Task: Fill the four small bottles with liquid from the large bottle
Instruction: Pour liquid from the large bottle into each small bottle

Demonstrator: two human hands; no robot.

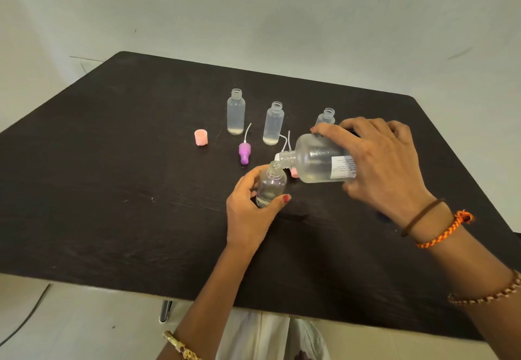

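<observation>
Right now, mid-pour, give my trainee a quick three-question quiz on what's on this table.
1. True or false: the right hand holds the large bottle tipped, its mouth at the neck of the small bottle held by the left hand.
2. How many other small bottles stand uncapped behind the hands? A) one B) three C) five
3. Fill in: the purple spray top lies on the table to the ____ of the peach cap.

Key: 1 true; 2 B; 3 right
</observation>
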